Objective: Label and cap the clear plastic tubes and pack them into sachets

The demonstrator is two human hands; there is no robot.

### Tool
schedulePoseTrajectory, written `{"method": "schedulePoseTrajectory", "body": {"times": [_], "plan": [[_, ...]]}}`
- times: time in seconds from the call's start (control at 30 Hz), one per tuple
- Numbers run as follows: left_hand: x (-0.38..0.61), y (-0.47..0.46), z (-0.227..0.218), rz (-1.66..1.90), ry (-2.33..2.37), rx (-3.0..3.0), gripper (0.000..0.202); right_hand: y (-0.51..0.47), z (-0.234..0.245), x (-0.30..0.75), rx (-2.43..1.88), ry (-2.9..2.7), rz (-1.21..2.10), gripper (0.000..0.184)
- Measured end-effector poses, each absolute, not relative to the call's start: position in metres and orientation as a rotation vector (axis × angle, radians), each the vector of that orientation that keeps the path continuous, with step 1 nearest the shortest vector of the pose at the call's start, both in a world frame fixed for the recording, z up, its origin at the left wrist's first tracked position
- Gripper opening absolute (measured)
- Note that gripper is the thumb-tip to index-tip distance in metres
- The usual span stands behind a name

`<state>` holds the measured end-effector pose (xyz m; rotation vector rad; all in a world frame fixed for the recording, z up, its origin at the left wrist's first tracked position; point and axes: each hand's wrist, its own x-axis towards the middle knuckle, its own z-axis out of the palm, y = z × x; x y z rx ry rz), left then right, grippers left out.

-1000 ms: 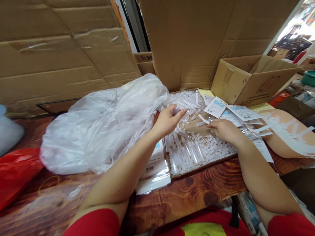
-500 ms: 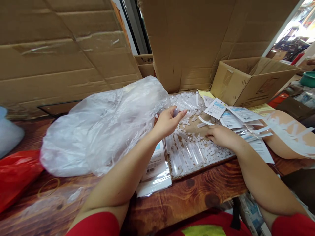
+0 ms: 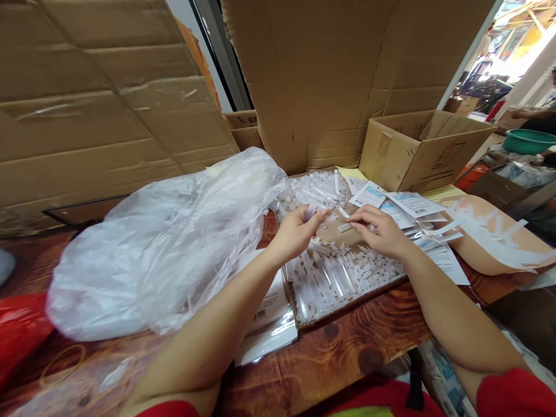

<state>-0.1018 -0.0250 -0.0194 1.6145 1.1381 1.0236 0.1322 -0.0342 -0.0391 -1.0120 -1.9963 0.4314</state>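
Pinching a small clear plastic piece (image 3: 310,213), your left hand (image 3: 295,231) meets your loosely curled right hand (image 3: 379,231) (holding nothing visible) over the flat cardboard tray (image 3: 347,298).

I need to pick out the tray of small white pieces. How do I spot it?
Start at the big crumpled clear plastic bag on the wooden table. Just right of it lies a flat cardboard tray, under both hands. Unlike the open box behind it, it is shallow and strewn with small white pieces and clear tubes.

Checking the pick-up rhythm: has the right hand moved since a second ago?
Yes. The right hand has moved left across the cardboard tray toward the left hand, away from the printed packets.
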Motion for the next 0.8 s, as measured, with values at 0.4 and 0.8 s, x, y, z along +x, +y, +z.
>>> {"method": "schedulePoseTrajectory", "body": {"times": [0.4, 0.8], "plan": [[-0.087, -0.041, -0.024, 0.846, 1.131, 1.858, 0.045, -0.049, -0.03, 0.111, -0.792, -1.323, 0.774, 0.023], [-0.082, -0.054, -0.018, 0.743, 1.161, 2.248, 0.031, -0.06, -0.035, 0.098, -0.787, -1.378, 0.967, 0.01]]}}
